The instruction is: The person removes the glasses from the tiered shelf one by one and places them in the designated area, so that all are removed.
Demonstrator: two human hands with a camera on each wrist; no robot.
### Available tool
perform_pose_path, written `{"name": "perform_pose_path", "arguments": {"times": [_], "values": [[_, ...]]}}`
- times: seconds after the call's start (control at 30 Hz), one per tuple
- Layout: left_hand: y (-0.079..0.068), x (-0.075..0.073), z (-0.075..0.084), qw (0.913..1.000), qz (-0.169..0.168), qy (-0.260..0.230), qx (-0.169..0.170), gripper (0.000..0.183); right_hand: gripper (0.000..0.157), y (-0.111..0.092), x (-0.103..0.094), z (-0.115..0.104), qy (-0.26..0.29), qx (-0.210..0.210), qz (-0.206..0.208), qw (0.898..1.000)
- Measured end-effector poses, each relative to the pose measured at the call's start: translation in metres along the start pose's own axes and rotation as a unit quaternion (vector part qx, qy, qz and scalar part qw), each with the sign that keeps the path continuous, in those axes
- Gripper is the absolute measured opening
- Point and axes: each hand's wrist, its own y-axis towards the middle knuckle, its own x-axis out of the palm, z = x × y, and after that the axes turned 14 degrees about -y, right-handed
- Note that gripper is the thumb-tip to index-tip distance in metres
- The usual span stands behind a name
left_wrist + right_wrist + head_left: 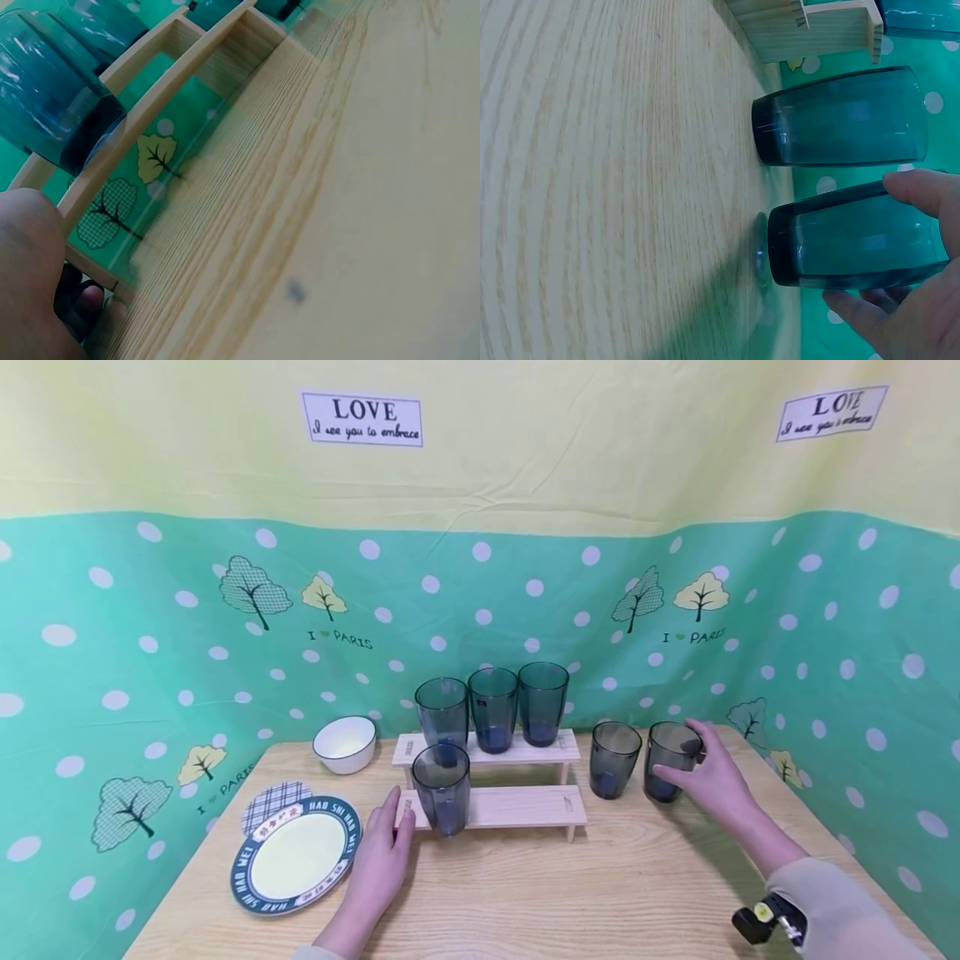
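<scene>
My right hand (714, 781) holds a dark tinted drinking glass (670, 750) upright at the right of the table, thumb on one side and fingers on the other. In the right wrist view its base looks slightly off the tabletop. A matching glass (615, 760) stands just left of it. My left hand (381, 852) is at the left end of a two-step wooden rack (517, 810), fingers loosely extended and partly hidden in the left wrist view. Beside that hand, a single glass (441, 793) stands on the lower step. Three more glasses (493, 714) line the upper step.
Left of the rack are a white bowl (345, 743), a blue-rimmed plate (300, 856) and a checked round piece (273, 802) partly under the plate. A polka-dot cloth (480, 593) hangs behind and along both sides of the wooden table (525, 902).
</scene>
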Motion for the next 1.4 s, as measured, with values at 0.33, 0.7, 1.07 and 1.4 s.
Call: {"name": "perform_pose_path", "arguments": {"times": [0.33, 0.7, 1.07, 1.4], "values": [[0.0, 0.001, -0.001, 1.0, 0.002, -0.002, -0.001, 0.059, 0.117, 0.002, 0.006, 0.005, 0.006, 0.006, -0.007, 1.0], [0.001, 0.0, 0.0, 1.0, 0.003, 0.0, -0.003, 0.058, 0.115, 0.006, 0.008, 0.009, 0.018, 0.002, -0.011, 1.0], [0.0, 0.001, -0.001, 1.0, 0.001, -0.001, -0.007, 0.059, 0.124, 0.002, 0.003, 0.006, 0.005, -0.017, -0.011, 1.0], [0.001, 0.001, -0.001, 1.0, -0.001, -0.002, -0.01, 0.06, 0.118, -0.013, -0.02, -0.031, -0.044, -0.05, 0.079, 0.995]]}}
